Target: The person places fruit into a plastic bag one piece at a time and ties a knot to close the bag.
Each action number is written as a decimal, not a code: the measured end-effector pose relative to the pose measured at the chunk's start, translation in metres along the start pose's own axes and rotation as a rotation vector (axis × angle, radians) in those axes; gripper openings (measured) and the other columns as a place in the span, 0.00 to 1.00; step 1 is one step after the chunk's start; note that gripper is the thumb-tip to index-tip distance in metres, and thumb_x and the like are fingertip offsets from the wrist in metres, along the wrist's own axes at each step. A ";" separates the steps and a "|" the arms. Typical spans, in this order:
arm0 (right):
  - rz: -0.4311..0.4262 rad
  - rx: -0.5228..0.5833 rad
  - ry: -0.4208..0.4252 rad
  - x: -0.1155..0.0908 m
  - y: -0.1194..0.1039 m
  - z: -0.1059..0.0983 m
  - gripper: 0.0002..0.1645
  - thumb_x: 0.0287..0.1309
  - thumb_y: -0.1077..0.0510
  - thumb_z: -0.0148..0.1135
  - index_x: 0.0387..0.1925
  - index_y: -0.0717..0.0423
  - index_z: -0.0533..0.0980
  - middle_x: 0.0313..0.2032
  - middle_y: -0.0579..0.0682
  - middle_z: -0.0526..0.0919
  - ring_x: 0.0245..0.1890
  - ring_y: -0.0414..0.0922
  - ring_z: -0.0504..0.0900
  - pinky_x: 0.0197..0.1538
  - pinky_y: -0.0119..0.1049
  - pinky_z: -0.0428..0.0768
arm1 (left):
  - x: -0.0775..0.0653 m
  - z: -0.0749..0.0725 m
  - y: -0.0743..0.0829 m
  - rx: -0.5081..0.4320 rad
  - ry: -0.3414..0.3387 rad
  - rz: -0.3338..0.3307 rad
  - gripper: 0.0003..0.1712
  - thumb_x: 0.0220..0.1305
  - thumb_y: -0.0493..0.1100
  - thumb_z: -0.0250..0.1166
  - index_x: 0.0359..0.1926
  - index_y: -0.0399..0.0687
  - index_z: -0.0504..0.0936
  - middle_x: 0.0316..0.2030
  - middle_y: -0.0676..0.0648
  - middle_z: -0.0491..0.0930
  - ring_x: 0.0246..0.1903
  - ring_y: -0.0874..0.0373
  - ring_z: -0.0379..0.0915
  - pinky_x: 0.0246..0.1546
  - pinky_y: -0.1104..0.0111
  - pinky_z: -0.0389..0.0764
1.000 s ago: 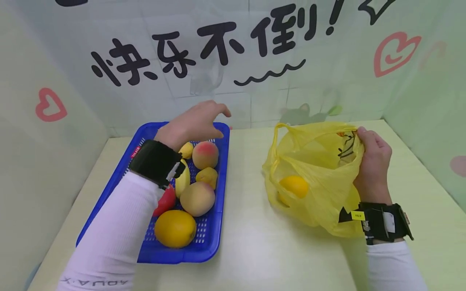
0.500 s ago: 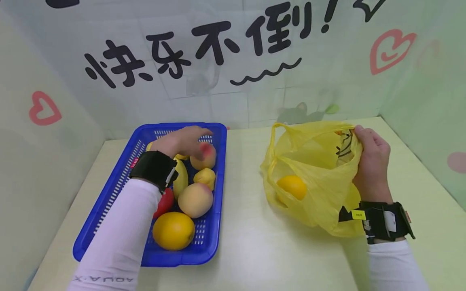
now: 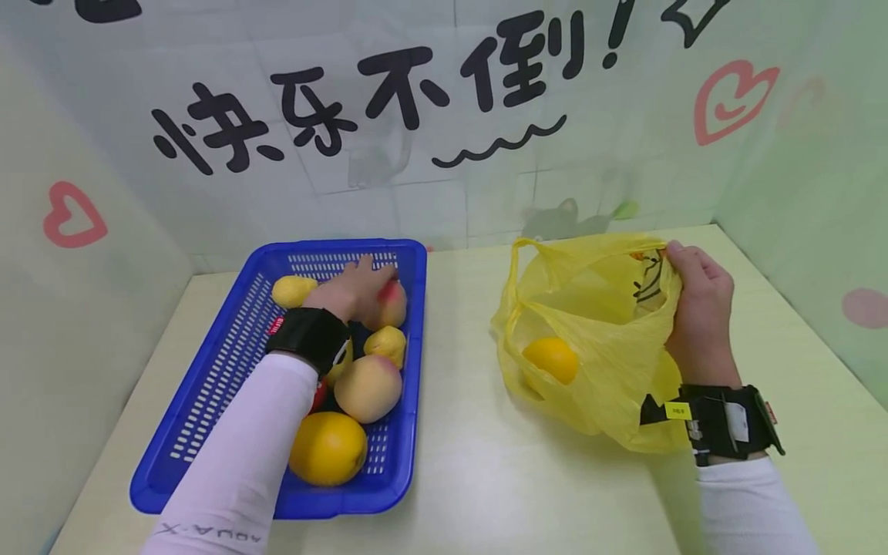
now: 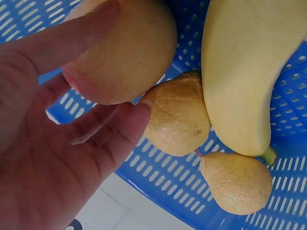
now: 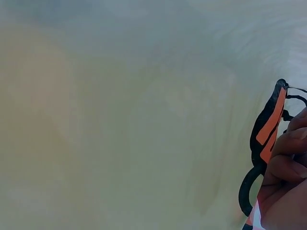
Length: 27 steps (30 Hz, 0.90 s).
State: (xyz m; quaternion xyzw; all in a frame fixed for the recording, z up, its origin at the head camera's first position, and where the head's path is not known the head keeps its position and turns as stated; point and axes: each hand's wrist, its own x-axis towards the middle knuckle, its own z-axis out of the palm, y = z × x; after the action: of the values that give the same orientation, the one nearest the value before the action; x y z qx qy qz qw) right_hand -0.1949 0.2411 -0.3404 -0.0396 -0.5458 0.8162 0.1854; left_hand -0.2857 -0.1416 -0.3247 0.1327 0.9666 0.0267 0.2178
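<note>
One blue basket (image 3: pixel 183 424) at left, one yellow bag (image 3: pixel 617 354) at right.
The bag's edge is gripped by the right hand (image 3: pixel 702 316); in the basket, left of centre, one peach (image 3: pixel 393 304) is clasped by the left hand (image 3: pixel 354 291). Below it, one orange fruit (image 3: pixel 328 449) and one second peach (image 3: pixel 368 388) are seen; one bagged fruit (image 3: pixel 550 360), also orange, is seen right of centre.

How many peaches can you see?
2, both in the blue basket: far peach at the left hand, near peach beside the large orange-yellow fruit. The left forearm or yellow bag could hide more.
</note>
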 end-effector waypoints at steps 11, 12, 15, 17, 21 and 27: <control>0.004 0.035 -0.010 0.000 0.003 0.002 0.20 0.64 0.51 0.63 0.22 0.59 0.72 0.26 0.49 0.79 0.24 0.40 0.80 0.29 0.26 0.81 | 0.002 0.006 0.002 0.052 0.054 0.029 0.50 0.57 0.37 0.70 0.77 0.52 0.54 0.74 0.39 0.57 0.74 0.34 0.47 0.71 0.40 0.56; 0.004 0.034 -0.010 0.000 0.003 0.002 0.20 0.64 0.51 0.63 0.22 0.59 0.72 0.26 0.49 0.78 0.24 0.40 0.80 0.29 0.26 0.81 | 0.002 0.006 0.001 0.060 0.063 0.038 0.49 0.57 0.38 0.71 0.76 0.52 0.56 0.73 0.39 0.59 0.73 0.35 0.50 0.71 0.41 0.57; 0.009 0.025 -0.011 0.000 0.003 0.003 0.20 0.64 0.50 0.64 0.23 0.59 0.72 0.27 0.49 0.78 0.25 0.41 0.80 0.30 0.26 0.82 | 0.002 0.007 -0.001 0.083 0.091 0.068 0.45 0.57 0.38 0.71 0.73 0.51 0.61 0.70 0.38 0.65 0.69 0.36 0.57 0.70 0.42 0.59; 0.020 0.026 -0.014 0.000 0.002 0.002 0.20 0.64 0.49 0.64 0.23 0.59 0.73 0.28 0.49 0.79 0.26 0.41 0.80 0.31 0.26 0.82 | 0.002 0.007 -0.001 0.092 0.097 0.077 0.44 0.57 0.39 0.71 0.73 0.51 0.62 0.70 0.38 0.65 0.69 0.36 0.58 0.71 0.43 0.58; 0.040 0.036 -0.034 0.001 0.001 0.001 0.19 0.64 0.49 0.64 0.26 0.61 0.76 0.28 0.49 0.81 0.25 0.40 0.82 0.31 0.27 0.83 | 0.002 0.007 -0.001 0.086 0.078 0.073 0.44 0.59 0.40 0.69 0.74 0.51 0.60 0.72 0.38 0.61 0.72 0.36 0.53 0.73 0.42 0.51; 0.054 0.023 -0.115 0.002 -0.002 -0.004 0.19 0.66 0.50 0.61 0.36 0.65 0.81 0.30 0.50 0.85 0.27 0.40 0.85 0.32 0.27 0.84 | 0.007 0.008 -0.006 0.122 0.107 0.098 0.44 0.57 0.41 0.68 0.73 0.49 0.61 0.72 0.36 0.60 0.74 0.35 0.50 0.75 0.42 0.42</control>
State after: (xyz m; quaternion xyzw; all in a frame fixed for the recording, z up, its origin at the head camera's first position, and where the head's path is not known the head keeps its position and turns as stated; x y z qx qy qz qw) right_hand -0.1955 0.2464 -0.3400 -0.0054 -0.5450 0.8280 0.1320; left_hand -0.2899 -0.1459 -0.3353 0.1911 0.9690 -0.0145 0.1559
